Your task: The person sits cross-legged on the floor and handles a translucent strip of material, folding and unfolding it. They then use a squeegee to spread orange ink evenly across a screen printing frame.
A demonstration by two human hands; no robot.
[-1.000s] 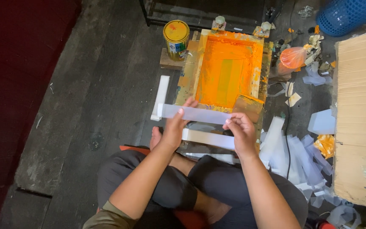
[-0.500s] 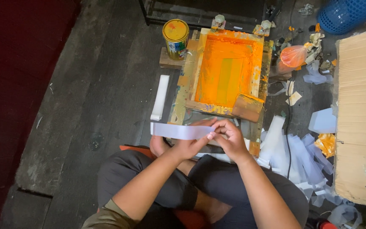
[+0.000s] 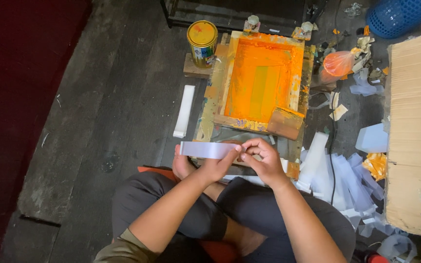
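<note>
Both hands — left hand (image 3: pixel 218 165), right hand (image 3: pixel 264 160) — fingers pinched on a pale paper strip (image 3: pixel 205 149) below the orange-inked screen frame (image 3: pixel 261 80).

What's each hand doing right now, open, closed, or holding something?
Left hand: closed on the white strip, pinching its right end.
Right hand: fingers curled at the same end of the strip, gripping it.

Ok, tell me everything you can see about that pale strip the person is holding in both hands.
The pale strip is long, narrow and flat, whitish-grey with a slight sheen, like thin plastic or paper. It lies roughly level, its free end pointing to the person's left. The left hand and right hand pinch it together at its right end, above the lap and just before the orange-stained wooden frame. Nothing else touches it.
</note>
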